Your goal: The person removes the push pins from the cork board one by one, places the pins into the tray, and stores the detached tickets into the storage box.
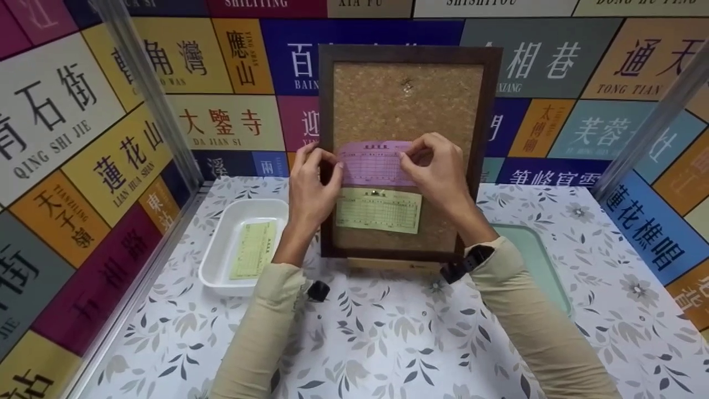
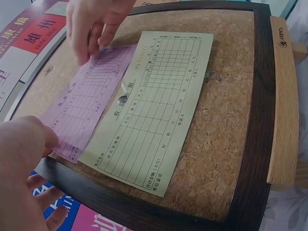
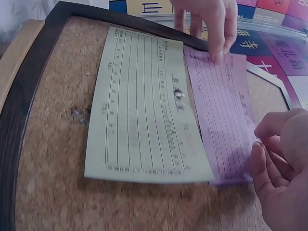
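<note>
A pink receipt slip lies against the corkboard in its dark wooden frame. My left hand pinches the slip's left edge between thumb and fingers. At the upper right corner, my right hand pinches with thumb and forefinger; the right wrist view shows its fingertips at the pink paper's edge. Just below the pink slip hangs a pale green receipt slip, slightly tilted, with a clear pushpin through its top edge.
A white tray on the left holds another pale green slip. A mint-green tray sits right, partly behind the right arm. Clear pins cluster high on the cork. A light wooden stand supports the board on the floral-covered table.
</note>
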Tool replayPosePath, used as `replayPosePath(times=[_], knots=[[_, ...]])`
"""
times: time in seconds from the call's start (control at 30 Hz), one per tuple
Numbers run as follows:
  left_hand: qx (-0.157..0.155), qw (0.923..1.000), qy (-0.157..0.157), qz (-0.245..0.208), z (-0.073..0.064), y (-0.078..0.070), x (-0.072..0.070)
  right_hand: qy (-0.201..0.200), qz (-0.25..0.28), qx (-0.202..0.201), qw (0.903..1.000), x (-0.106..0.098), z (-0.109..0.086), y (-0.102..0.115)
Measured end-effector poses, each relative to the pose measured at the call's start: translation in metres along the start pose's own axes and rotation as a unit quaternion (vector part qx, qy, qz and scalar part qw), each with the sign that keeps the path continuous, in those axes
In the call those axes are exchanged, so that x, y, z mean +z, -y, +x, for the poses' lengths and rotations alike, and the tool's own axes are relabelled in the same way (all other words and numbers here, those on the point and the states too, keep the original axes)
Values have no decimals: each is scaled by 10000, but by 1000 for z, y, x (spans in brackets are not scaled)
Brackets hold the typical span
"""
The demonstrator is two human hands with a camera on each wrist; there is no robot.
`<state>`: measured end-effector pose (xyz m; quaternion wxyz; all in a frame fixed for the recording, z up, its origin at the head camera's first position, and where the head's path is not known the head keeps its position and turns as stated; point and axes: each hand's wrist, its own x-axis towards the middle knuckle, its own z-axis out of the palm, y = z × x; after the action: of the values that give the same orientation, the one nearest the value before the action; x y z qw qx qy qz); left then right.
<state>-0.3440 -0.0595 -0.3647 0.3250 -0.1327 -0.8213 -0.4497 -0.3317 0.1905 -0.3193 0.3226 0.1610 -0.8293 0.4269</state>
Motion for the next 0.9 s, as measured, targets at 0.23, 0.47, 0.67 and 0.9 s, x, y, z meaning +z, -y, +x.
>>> replayPosePath(times=[0.23, 0.47, 0.67, 0.9], knots=[[120, 9997, -103, -198, -3, 0, -9, -96, 129, 120, 9998, -17, -10, -13], [98, 9968, -333, -714, -10, 5, -18, -84, 2, 132, 9999, -30, -22, -25], [212, 9924, -399, -1142, -17, 14, -24, -133, 33, 78, 9999, -41, -37, -31], [147, 9878, -359, -1510, -29, 19, -37, -427, 35, -56, 9991, -57, -55, -34]])
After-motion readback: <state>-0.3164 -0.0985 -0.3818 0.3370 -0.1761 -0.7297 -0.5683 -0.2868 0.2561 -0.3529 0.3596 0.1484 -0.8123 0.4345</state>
